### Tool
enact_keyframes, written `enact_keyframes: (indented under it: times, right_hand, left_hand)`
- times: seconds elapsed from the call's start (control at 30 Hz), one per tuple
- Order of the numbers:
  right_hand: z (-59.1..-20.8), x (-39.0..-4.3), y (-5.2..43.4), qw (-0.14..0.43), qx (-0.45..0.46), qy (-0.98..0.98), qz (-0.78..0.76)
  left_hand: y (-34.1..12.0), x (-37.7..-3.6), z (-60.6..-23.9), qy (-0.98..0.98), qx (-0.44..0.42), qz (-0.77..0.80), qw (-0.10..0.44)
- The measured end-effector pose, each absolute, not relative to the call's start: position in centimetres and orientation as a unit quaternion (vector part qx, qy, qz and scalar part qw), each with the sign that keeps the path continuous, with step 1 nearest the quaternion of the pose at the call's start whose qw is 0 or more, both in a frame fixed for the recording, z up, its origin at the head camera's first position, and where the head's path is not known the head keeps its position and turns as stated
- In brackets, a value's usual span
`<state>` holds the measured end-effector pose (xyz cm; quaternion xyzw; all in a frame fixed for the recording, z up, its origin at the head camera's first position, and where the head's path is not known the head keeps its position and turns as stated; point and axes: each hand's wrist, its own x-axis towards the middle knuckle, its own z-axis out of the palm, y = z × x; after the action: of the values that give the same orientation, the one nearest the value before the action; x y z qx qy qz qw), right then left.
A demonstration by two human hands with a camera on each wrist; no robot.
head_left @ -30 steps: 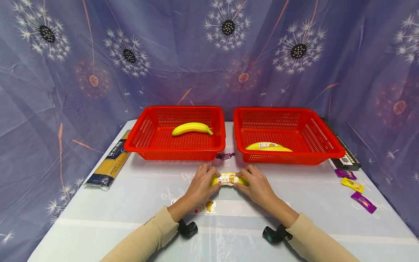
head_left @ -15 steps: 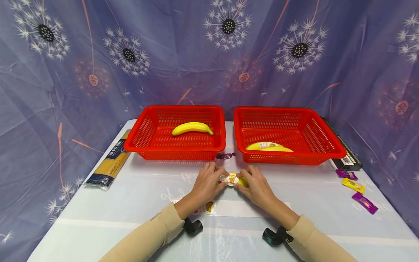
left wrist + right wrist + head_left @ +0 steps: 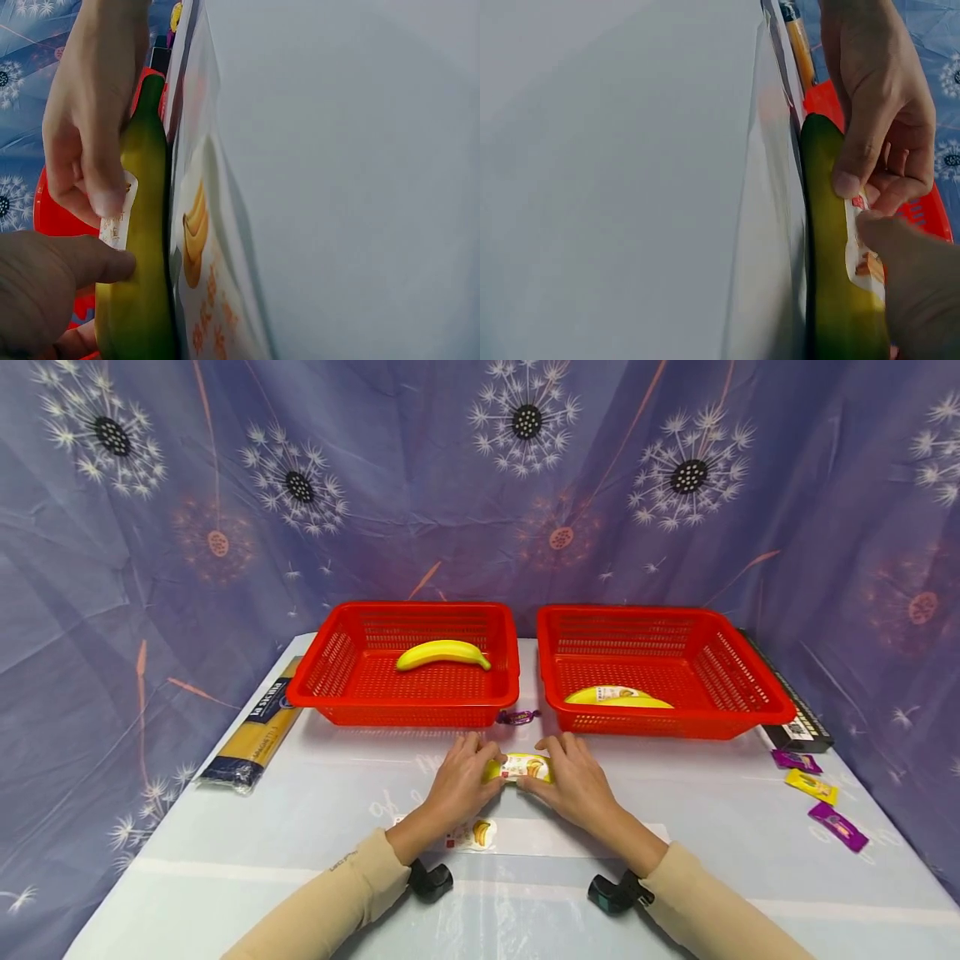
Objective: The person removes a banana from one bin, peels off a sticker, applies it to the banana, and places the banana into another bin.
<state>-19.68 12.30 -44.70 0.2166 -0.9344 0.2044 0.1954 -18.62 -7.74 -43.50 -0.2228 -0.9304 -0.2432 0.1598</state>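
Between both hands a yellow banana (image 3: 492, 770) lies low over the table, a white label (image 3: 525, 767) with a banana picture stuck along its side. My left hand (image 3: 461, 779) grips its left part; in the left wrist view the thumb (image 3: 112, 262) lies across the peel at the label's end. Thumb and bent fingers of my right hand (image 3: 576, 782) hold the right part, hiding that end in the head view. The right wrist view shows both thumbs close together along the label (image 3: 864, 259). In front lies a backing strip (image 3: 555, 837) with another printed banana label (image 3: 480, 834).
A red basket (image 3: 405, 717) at back left holds one plain banana (image 3: 442, 653). Its neighbour, another red basket (image 3: 660, 723), has two bananas (image 3: 603, 695), one labelled. Spaghetti (image 3: 258, 727) lies left; wrapped candies (image 3: 838, 827) and a black box (image 3: 798, 731) right.
My left hand slid right along the label, then back to the left end. My right hand has since shifted left over the banana's right part. The baskets' contents stay the same.
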Motion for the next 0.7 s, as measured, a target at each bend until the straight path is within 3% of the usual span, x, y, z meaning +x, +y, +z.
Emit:
enact_keyframes:
  times: [0.5, 0.7]
  right_hand:
    - [-44.8, -19.8, 13.4, 0.187, 0.282, -0.919, 0.204]
    - [-44.6, -19.8, 13.4, 0.176, 0.263, -0.925, 0.212]
  left_hand:
    - [-6.9, -19.0, -43.6, -0.947, -0.209, -0.178, 0.165]
    - [-7.1, -19.0, -43.4, -0.94, -0.22, -0.214, 0.145]
